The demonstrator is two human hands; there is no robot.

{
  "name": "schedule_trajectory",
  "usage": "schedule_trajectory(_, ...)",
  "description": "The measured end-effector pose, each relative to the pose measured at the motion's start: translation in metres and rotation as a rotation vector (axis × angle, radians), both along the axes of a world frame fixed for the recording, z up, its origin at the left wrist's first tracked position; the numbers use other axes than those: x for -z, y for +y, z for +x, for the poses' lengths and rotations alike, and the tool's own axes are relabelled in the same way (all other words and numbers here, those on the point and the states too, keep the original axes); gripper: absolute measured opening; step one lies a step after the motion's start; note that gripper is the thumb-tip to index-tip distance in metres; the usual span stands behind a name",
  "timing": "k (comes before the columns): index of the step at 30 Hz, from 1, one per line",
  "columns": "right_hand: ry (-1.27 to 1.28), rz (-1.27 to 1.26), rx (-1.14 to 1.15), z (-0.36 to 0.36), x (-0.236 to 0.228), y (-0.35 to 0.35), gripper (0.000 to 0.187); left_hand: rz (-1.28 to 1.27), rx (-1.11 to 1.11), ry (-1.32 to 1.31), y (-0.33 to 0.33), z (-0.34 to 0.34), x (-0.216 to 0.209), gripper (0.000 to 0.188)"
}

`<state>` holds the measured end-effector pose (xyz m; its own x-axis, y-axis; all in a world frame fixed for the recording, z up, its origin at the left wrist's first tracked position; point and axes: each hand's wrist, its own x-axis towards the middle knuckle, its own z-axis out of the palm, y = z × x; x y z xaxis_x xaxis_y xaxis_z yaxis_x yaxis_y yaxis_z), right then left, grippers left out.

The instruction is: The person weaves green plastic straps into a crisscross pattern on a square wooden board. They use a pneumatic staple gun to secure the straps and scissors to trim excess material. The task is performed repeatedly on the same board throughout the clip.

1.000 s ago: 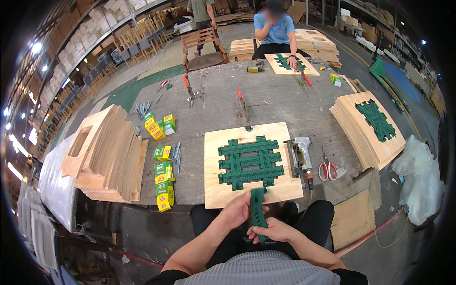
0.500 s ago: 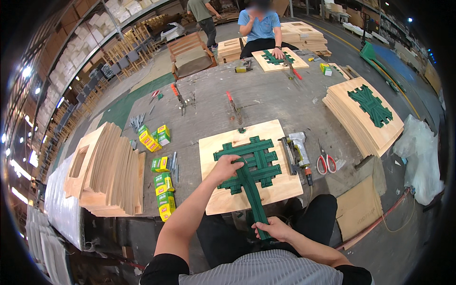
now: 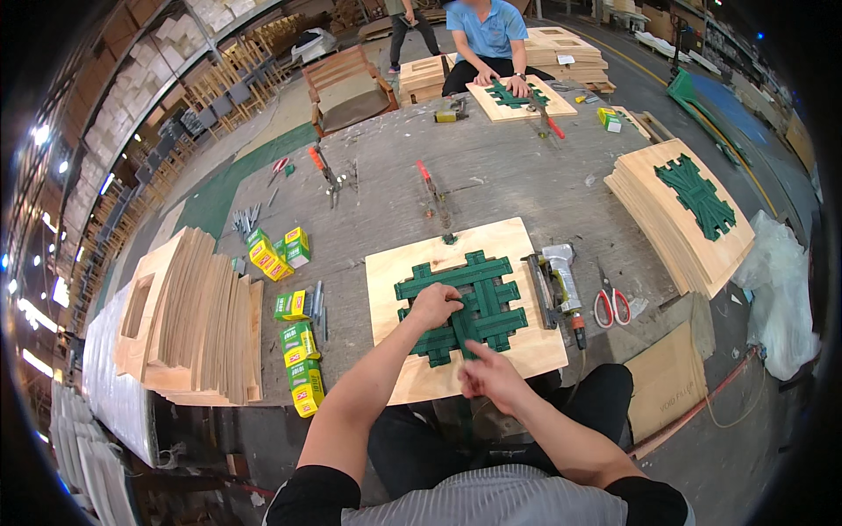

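Note:
A plywood panel lies in front of me with dark green webbing straps woven across its middle opening. Above the weave, my left hand is closed in a pinch on a loose green webbing strap, which runs toward me over the straps and hangs past the near edge. Close beside that strap is my right hand, its fingers partly curled and smeared by motion; whether they grip the strap cannot be made out. A staple gun rests at the panel's right edge.
Scissors lie to the right. Staple boxes and a stack of panels stand left. Another stack, topped by a webbed panel, is far right. Red-handled pliers lie beyond my panel. Across the table, a person handles another panel.
My right hand has left the strap's lower end and moved up near the weave. My left hand has shifted slightly right, still pinching. Across the table, the person's raised hand has come down to their panel.

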<state>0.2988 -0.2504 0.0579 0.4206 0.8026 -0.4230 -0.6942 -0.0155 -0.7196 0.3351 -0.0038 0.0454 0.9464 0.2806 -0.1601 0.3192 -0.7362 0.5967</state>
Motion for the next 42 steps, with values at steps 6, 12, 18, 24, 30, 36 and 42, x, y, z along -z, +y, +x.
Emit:
schedule_trajectory(6, 0.385, 0.094, 0.228, 0.028, 0.008, 0.064, 0.078, -0.040, -0.008, 0.041, -0.006, 0.002, -0.002, 0.034)
schedule_trajectory(12, 0.639, 0.258, 0.337, 0.041, 0.026, 0.086, 0.010, -0.267, -0.062, 0.013, 0.008, 0.002, 0.003, 0.031)
schedule_trajectory(18, 0.893, 0.549, 0.319, 0.072, 0.038, 0.108, 0.032, -0.110, -0.125, -0.028, 0.013, 0.017, 0.006, 0.027)
schedule_trajectory(24, 0.697, 0.317, 0.313, 0.068, 0.028, 0.095, 0.017, -0.154, -0.225, 0.097, 0.015, 0.027, 0.006, 0.025)
schedule_trajectory(30, -0.046, -0.068, 0.084, 0.013, 0.015, 0.028, 0.060, -0.749, -0.550, -0.098, 0.037, 0.034, -0.011, 0.021)
schedule_trajectory(36, -0.067, -0.114, 0.078, -0.013, 0.031, 0.003, 0.052, -0.759, -0.383, -0.079, 0.021, 0.042, -0.022, 0.048)
schedule_trajectory(42, -0.227, -0.175, -0.181, -0.005, 0.017, 0.006, 0.033, -0.646, -0.486, -0.112, 0.025, 0.032, -0.013, 0.023)
